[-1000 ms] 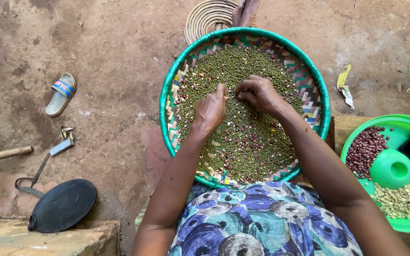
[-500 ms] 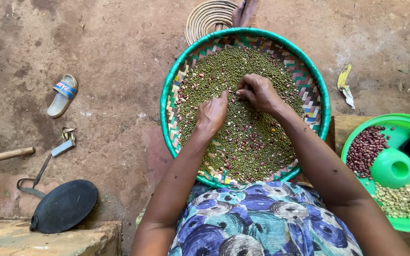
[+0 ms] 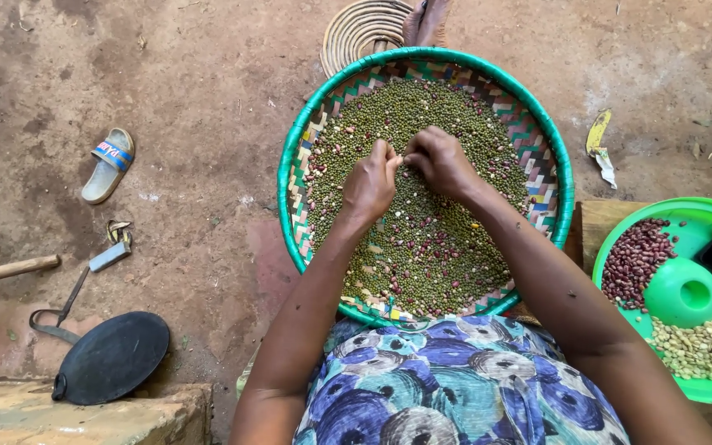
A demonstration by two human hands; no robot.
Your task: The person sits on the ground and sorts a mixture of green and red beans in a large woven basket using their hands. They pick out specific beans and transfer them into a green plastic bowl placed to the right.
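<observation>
Since a second ago: left hand (image 3: 370,183) shifted toward right hand (image 3: 441,161), fingertips now meeting at centre frame. Both pinched over green grains (image 3: 422,239) in woven tray (image 3: 290,198); contents of pinch impossible to tell. Sorting under way.

Your left hand (image 3: 370,183) and right hand (image 3: 438,161) rest fingertip to fingertip on the green grains (image 3: 455,124) in the green-rimmed woven tray (image 3: 288,177). A green divided dish (image 3: 706,216) with beans lies at your right.
</observation>
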